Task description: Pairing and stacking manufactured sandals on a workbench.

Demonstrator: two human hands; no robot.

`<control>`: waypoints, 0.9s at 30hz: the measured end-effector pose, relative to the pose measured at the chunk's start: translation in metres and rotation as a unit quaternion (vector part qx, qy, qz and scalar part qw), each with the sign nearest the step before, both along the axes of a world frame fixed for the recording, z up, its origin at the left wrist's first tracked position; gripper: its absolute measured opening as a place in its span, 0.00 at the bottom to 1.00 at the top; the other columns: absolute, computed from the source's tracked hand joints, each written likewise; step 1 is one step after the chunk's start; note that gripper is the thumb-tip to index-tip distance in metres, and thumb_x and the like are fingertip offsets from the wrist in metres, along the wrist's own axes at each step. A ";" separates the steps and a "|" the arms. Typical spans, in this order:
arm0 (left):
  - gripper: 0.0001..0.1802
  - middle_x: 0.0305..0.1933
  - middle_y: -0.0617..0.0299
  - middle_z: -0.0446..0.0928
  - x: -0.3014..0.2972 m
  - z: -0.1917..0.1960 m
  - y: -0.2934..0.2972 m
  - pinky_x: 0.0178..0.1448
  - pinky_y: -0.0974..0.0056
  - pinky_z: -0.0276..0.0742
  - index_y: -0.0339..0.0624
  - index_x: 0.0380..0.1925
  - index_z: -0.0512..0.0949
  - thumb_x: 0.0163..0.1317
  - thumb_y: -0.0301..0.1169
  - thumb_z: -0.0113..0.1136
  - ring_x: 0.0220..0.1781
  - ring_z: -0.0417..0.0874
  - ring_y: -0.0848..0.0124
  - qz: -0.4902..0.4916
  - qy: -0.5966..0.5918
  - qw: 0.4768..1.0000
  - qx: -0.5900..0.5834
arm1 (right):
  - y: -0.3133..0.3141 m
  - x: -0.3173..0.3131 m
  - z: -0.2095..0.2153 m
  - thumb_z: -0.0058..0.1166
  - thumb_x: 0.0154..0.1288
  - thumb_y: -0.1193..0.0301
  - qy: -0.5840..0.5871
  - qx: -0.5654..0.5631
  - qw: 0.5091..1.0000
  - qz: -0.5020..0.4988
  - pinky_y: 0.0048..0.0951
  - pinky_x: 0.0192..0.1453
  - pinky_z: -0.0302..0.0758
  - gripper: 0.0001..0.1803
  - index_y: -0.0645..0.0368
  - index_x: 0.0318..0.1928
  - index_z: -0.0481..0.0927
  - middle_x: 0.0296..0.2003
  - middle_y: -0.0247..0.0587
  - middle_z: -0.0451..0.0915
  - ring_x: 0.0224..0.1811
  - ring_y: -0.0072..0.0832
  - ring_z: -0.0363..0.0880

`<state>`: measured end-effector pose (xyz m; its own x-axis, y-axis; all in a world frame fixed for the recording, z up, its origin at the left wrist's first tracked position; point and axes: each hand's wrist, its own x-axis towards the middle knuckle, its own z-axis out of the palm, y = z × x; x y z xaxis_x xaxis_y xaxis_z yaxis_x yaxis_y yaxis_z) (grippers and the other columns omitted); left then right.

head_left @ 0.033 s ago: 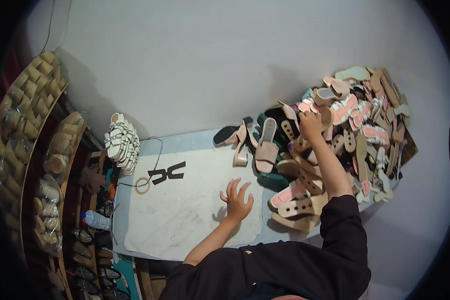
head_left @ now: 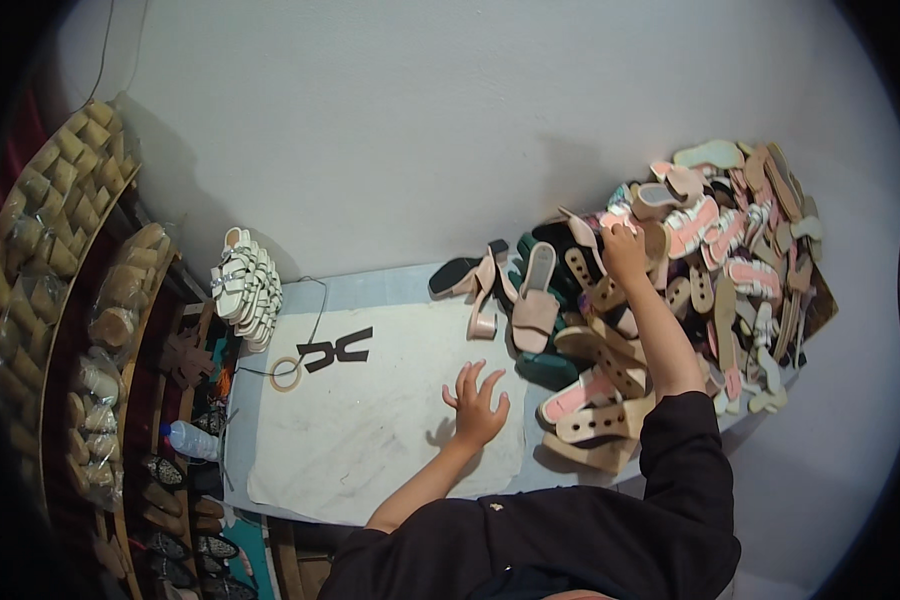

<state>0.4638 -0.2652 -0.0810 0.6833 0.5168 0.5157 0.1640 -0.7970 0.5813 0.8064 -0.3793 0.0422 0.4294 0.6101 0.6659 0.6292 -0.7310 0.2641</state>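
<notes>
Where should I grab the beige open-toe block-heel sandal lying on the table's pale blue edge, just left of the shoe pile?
Probably by the block heel of the beige open-toe block-heel sandal, coming from the white cloth side. The sandal lies on its side with the heel pointing toward that bare cloth, while the pile of shoes and soles crowds its right. The left hand rests nearest; the right hand is in the pile.

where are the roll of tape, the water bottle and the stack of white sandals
roll of tape (head_left: 286, 373), head view, on its ring's rim
water bottle (head_left: 192, 440), head view, on the clear body
stack of white sandals (head_left: 247, 287), head view, on the middle of the stack
</notes>
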 end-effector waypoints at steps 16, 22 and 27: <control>0.14 0.54 0.60 0.66 0.072 0.007 0.009 0.59 0.43 0.41 0.54 0.38 0.77 0.48 0.33 0.57 0.62 0.60 0.59 -0.128 0.003 0.992 0.002 | -0.009 0.071 -0.024 0.47 0.52 0.73 -0.054 -0.019 0.997 -0.052 0.48 0.65 0.51 0.07 0.53 0.33 0.75 0.30 0.35 0.72 0.39 0.32 0.73; 0.13 0.51 0.59 0.68 0.094 0.020 0.011 0.59 0.53 0.45 0.51 0.36 0.77 0.47 0.31 0.57 0.58 0.63 0.60 -0.139 -0.053 0.989 0.023 | -0.014 0.060 0.004 0.47 0.53 0.75 -0.093 0.073 0.992 0.033 0.57 0.61 0.51 0.09 0.47 0.35 0.74 0.32 0.30 0.72 0.40 0.27 0.73; 0.14 0.51 0.59 0.68 0.105 0.028 0.018 0.59 0.54 0.47 0.50 0.37 0.77 0.47 0.31 0.57 0.58 0.63 0.60 -0.139 -0.079 0.987 0.019 | -0.007 0.037 0.037 0.50 0.51 0.77 -0.108 0.101 0.980 0.136 0.55 0.61 0.50 0.14 0.45 0.39 0.75 0.34 0.27 0.73 0.41 0.25 0.74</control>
<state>0.5691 -0.2474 -0.0532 0.7055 0.2991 0.6425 -0.1542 -0.8201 0.5511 0.8435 -0.3862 0.0789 0.1060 0.5286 0.8422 0.7530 -0.5958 0.2792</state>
